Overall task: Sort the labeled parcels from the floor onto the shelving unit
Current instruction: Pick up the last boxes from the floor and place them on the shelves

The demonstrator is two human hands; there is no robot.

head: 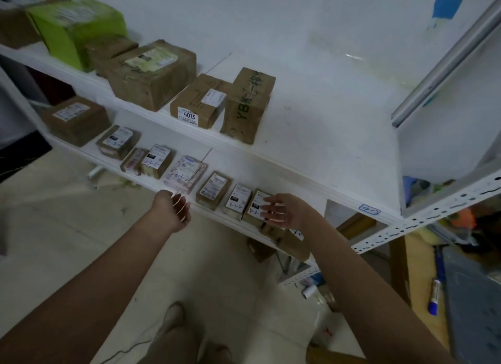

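Note:
A white shelving unit (311,125) fills the view. Its lower shelf (233,222) carries a row of small labeled brown parcels. My right hand (279,210) rests with spread fingers on the rightmost small parcel (256,202), touching its white label, not clearly gripping it. Beside that one stand two more small parcels (239,198) (214,188). My left hand (174,209) hovers at the shelf's front edge below a pink-patterned packet (185,174), fingers loosely curled with nothing in them. The upper shelf holds larger boxes, one marked 4013 (199,103).
A green box (78,24) and brown cartons sit at the upper left. More brown parcels (292,245) lie under the lower shelf on the floor. A blue marker (435,296) lies on a surface at right. My shoes (173,320) stand on pale tiles.

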